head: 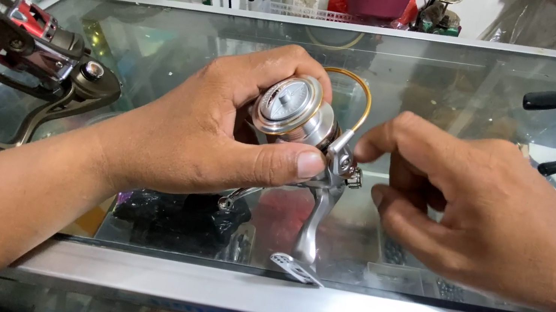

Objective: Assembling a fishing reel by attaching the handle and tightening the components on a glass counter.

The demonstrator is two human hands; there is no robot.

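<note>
Head view: left hand (221,131) fingers clamp the silver spinning reel (300,118), stem pointing downward, while right hand (467,205) fingers pinch at its bail joint just rightward.

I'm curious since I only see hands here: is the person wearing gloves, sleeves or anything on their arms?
No gloves: the left hand and right hand are bare, and both forearms are uncovered as far as the picture shows. No ring shows. At the right wrist, by the picture's edge, a sliver of something like a band peeks in, too small to tell.

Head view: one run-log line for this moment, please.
left hand: grips silver spinning reel | right hand: fingertips at gold bail wire | dark reel: resting on glass counter
</note>
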